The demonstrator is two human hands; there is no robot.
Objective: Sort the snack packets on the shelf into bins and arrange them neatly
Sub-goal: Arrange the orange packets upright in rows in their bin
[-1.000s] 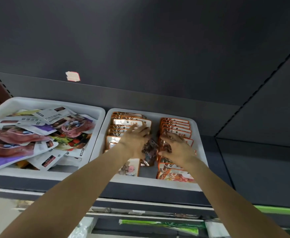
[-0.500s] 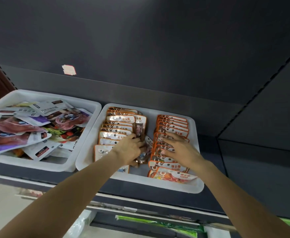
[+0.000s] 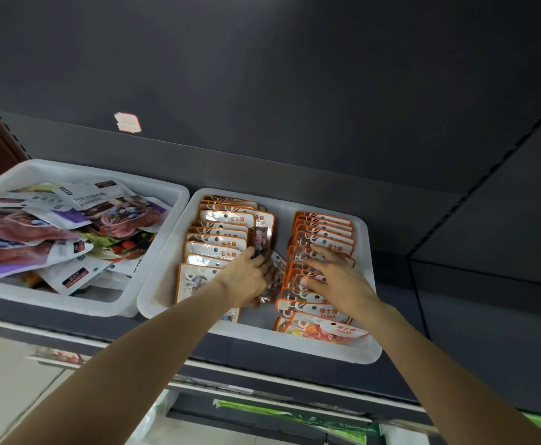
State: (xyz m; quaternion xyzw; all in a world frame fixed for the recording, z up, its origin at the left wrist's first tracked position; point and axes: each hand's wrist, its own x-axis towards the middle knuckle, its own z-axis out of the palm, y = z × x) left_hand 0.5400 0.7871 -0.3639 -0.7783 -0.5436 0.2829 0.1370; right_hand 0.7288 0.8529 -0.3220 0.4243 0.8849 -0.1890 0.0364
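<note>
Reaching into the right bin (image 3: 370,351) at frame centre, both bare arms extend from the lower edge toward the shelf (image 3: 474,313). The left hand (image 3: 246,279) has its fingers curled around a loose packet (image 3: 270,284) in the gap between the two rows, with its thumb against the left row (image 3: 214,248). The right hand (image 3: 336,279) lies flat, fingers spread, pressing on the right row (image 3: 322,239); it grips nothing. Both rows consist of orange-edged packets, overlapped front to back. One packet (image 3: 262,234) in the left row sits tilted, touching the left fingertips. The left bin (image 3: 112,305), at middle left of the frame, stands just beside the right bin and holds a loose pile (image 3: 54,232) of purple and white packets. A label (image 3: 127,122) adheres to the dark panel (image 3: 295,75) at upper left.
</note>
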